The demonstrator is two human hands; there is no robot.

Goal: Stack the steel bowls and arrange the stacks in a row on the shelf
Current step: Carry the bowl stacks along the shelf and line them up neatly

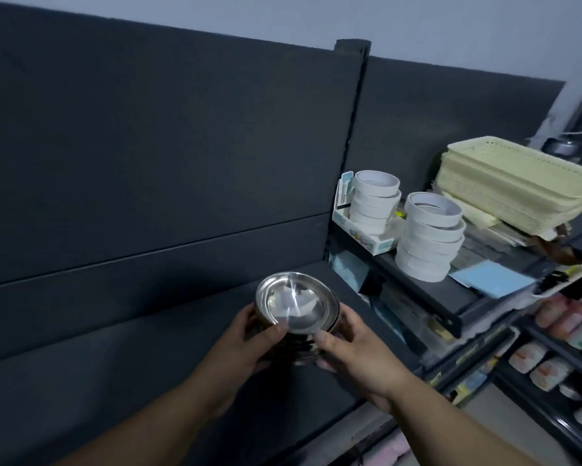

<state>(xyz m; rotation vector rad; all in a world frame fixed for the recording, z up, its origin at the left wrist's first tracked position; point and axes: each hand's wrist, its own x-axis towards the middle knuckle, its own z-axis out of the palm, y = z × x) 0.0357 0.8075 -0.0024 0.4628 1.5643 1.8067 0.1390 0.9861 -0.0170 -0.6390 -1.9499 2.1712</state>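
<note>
A stack of steel bowls (296, 304) is held between both hands above the dark shelf (148, 381), near its right end. My left hand (246, 341) grips the stack's left side, thumb on the top bowl's rim. My right hand (353, 348) grips the right side, thumb at the front rim and fingers under the stack. The top bowl is tilted toward me and its inside shines. I cannot tell whether the stack's base touches the shelf.
A dark back panel (165, 146) rises behind the shelf. On the neighbouring shelf to the right stand two piles of white tape rolls (427, 237), cream plastic baskets (518, 186) and a blue pad (491, 280). Bottles and packets (565, 334) fill lower right shelves.
</note>
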